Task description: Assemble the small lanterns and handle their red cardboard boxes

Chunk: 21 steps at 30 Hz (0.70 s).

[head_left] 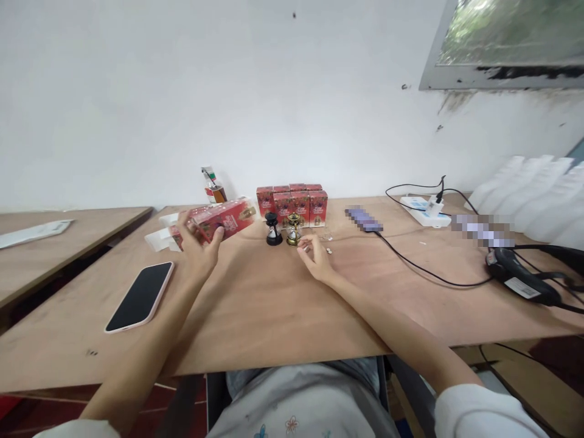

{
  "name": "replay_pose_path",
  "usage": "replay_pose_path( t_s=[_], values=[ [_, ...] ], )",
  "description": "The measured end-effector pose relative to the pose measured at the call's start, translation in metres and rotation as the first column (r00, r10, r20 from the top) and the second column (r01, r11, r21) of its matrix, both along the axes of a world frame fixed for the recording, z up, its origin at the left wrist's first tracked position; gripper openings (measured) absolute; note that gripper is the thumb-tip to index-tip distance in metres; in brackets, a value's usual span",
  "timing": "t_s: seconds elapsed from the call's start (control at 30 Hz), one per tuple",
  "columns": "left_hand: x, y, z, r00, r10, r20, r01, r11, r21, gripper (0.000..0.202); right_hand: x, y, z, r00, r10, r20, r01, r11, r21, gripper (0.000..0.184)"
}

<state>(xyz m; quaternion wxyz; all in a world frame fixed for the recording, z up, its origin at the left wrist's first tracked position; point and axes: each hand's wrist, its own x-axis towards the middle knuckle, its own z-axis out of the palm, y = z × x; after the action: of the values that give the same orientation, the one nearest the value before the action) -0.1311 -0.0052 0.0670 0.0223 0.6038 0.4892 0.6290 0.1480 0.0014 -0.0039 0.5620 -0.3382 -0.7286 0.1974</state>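
My left hand (199, 246) is closed around a red printed box (230, 219), tilted above the left part of the table, with white flaps (160, 238) sticking out at its left end. Near the middle, two miniature lanterns stand upright side by side: a black one (273, 230) and a gold one (293, 229). My right hand (316, 258) is beside the gold lantern, its fingers loosely bent and the thumb apart from them. Whether the fingertips touch the lantern's base, I cannot tell. Several small red boxes (318, 208) stand in rows just behind the lanterns.
A phone (139, 297) lies at the left, and small white bits (329, 250) lie right of my right hand. Farther right are a cabled phone (364, 219), a power strip (424, 211), a black device (520, 277) and white foam sleeves (531, 194). A bottle (215, 193) stands by the wall.
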Motion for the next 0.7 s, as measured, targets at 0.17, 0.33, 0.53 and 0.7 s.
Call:
replay_pose_path(
  t_s=[0.17,0.33,0.53,0.7],
  values=[
    [0.06,-0.033,-0.006,0.934,-0.267,0.236,0.3,0.947,-0.117,0.057,-0.014,-0.012,0.002,0.915,0.181,-0.361,-0.261,0.948,-0.184,0.053],
    [0.088,-0.039,-0.033,0.828,-0.462,0.317,0.555,0.753,-0.353,0.066,-0.013,-0.004,-0.001,0.79,0.055,-0.61,-0.354,0.855,-0.38,0.048],
    [0.081,-0.038,-0.039,0.666,-0.587,0.46,0.743,0.573,-0.345,0.068,-0.006,0.004,0.002,0.746,-0.093,-0.659,-0.363,0.774,-0.52,0.047],
    [0.075,-0.036,-0.033,0.719,-0.557,0.415,0.694,0.605,-0.391,0.072,-0.006,0.001,0.004,0.745,-0.094,-0.66,-0.373,0.762,-0.53,0.047]
  ],
)
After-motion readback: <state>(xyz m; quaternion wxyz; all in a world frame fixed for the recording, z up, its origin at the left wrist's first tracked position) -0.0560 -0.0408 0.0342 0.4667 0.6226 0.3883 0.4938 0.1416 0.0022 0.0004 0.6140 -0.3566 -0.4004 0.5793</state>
